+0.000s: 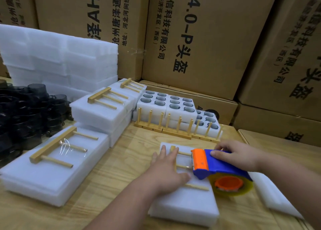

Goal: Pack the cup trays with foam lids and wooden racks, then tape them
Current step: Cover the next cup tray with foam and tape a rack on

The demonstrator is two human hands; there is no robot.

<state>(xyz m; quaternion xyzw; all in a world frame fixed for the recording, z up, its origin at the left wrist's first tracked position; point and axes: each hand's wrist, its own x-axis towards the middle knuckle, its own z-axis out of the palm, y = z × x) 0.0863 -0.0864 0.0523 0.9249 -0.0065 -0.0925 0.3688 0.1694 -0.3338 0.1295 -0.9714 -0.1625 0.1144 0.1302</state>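
A white foam-lidded tray (185, 205) lies in front of me with a wooden rack (196, 186) flat on top. My left hand (166, 169) presses palm-down on the rack, fingers spread. My right hand (238, 156) grips a blue and orange tape dispenser (217, 165) with a yellowish tape roll, its orange front edge resting over the rack's pegs. To the left lies a packed tray (43, 177) with a rack taped on by clear tape (69, 147).
Two stacked packed trays (102, 115) with racks stand mid-left. Open foam trays with cups (166, 101) and upright wooden racks (177, 127) sit behind. Black cups (31, 111) are piled at left, a foam stack (60, 61) behind, a loose foam sheet (274, 195) at right, cardboard boxes (199, 38) beyond.
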